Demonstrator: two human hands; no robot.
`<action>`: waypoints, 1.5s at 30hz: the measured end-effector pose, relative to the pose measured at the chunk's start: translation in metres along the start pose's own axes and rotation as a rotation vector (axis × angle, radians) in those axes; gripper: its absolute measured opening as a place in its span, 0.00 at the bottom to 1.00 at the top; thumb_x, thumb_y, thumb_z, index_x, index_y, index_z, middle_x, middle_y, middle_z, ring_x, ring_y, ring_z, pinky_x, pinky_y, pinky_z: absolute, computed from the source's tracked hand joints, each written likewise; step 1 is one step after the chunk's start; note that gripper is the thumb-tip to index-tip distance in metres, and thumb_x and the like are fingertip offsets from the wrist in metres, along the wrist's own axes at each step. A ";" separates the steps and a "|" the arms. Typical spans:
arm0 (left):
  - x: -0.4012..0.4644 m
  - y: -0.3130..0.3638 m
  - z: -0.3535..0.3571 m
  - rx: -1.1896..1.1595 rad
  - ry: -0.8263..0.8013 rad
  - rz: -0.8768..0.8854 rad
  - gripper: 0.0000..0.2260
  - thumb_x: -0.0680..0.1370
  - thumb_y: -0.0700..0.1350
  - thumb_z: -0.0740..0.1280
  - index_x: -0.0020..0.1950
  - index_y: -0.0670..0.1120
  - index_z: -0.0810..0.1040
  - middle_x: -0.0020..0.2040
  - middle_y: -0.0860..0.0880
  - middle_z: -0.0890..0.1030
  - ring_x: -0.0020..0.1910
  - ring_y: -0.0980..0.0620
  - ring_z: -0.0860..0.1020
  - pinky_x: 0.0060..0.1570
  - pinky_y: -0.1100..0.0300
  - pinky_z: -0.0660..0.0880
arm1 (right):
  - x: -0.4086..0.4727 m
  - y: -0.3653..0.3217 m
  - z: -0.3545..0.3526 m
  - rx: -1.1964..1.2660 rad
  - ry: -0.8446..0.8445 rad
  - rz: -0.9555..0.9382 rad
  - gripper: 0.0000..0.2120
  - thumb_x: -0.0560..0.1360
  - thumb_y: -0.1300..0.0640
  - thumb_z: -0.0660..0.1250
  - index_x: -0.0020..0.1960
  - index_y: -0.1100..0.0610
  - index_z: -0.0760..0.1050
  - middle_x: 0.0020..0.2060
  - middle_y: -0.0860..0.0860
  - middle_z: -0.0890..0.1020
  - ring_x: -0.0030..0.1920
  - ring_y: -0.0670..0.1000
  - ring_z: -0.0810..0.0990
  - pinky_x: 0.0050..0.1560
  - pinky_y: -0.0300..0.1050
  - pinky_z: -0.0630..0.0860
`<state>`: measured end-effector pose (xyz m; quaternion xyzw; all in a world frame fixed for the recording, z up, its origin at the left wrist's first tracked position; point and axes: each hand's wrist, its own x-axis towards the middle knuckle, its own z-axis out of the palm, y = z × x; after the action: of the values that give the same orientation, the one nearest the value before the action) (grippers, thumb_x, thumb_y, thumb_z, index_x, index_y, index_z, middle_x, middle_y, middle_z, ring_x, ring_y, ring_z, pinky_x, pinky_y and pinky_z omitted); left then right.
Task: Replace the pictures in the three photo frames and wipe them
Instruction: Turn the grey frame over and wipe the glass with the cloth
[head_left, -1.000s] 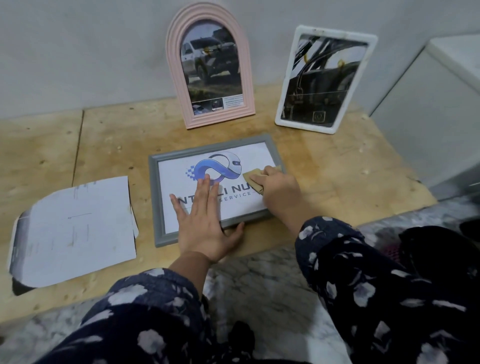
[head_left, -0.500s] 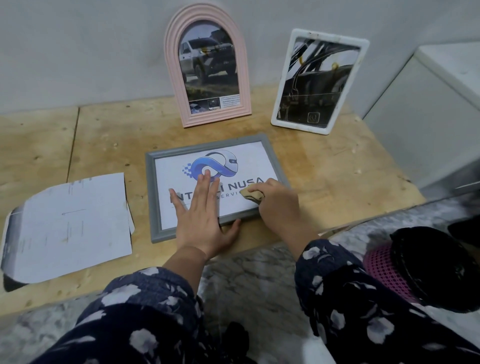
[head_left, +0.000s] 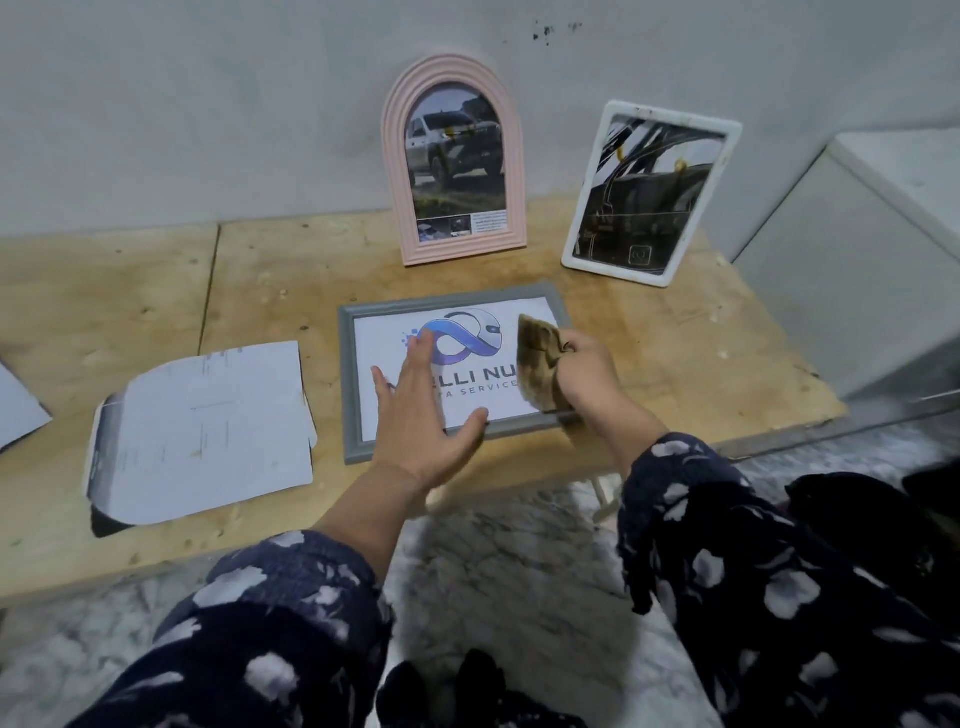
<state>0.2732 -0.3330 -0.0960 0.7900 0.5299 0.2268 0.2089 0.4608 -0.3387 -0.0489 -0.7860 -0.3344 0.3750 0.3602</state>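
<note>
The grey frame (head_left: 349, 384) lies flat, face up, near the front edge of the wooden table (head_left: 675, 364). Its picture shows a blue loop logo with printed lettering below (the lettering is partly covered by the hands).

The left hand (head_left: 421, 421) lies over the lower middle of the grey frame with fingers straight and together, thumb spread toward the lower frame rail. It holds nothing. Whether the palm presses on the glass or sits just above it cannot be told.

The right hand (head_left: 584, 376) is at the right side of the grey frame. Its fingers are curled round a brown cloth (head_left: 537, 358), which bunches out to the left of the hand and lies over the right part of the picture.

Two further frames stand upright at the back of the table against the wall (head_left: 208, 104):
- The pink arched frame (head_left: 400, 171) stands behind the grey frame and holds a picture of a pickup truck.
- The white frame (head_left: 727, 156) stands to its right, tilted back, and holds a dark picture (subject unclear).

A loose white sheet (head_left: 202, 426) with dark edges lies flat to the left of the grey frame, near but apart from it. The corner of another sheet (head_left: 18, 410) shows at the left edge of the view.
</note>
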 end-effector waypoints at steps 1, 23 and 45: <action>-0.002 -0.003 -0.009 -0.009 0.022 0.005 0.42 0.71 0.64 0.59 0.79 0.46 0.48 0.79 0.50 0.54 0.78 0.53 0.51 0.75 0.45 0.37 | 0.001 -0.001 -0.008 -0.012 0.038 0.005 0.23 0.74 0.66 0.52 0.58 0.50 0.79 0.54 0.54 0.82 0.51 0.58 0.82 0.49 0.54 0.82; -0.066 -0.072 -0.037 -0.093 0.104 -0.349 0.30 0.80 0.49 0.63 0.77 0.42 0.55 0.65 0.47 0.78 0.68 0.44 0.69 0.65 0.45 0.65 | -0.069 0.046 0.050 -0.592 0.180 -0.109 0.23 0.76 0.66 0.60 0.69 0.50 0.72 0.56 0.54 0.75 0.54 0.56 0.77 0.51 0.45 0.72; -0.063 -0.059 -0.045 0.017 0.120 -0.406 0.26 0.76 0.50 0.68 0.71 0.43 0.64 0.61 0.47 0.78 0.62 0.43 0.74 0.60 0.48 0.68 | -0.100 0.023 0.116 -0.277 -0.263 -0.232 0.10 0.76 0.61 0.63 0.47 0.56 0.84 0.32 0.48 0.78 0.39 0.52 0.75 0.38 0.42 0.67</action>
<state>0.1820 -0.3666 -0.1018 0.6538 0.6917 0.2219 0.2117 0.3209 -0.3936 -0.0863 -0.7286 -0.5150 0.3809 0.2427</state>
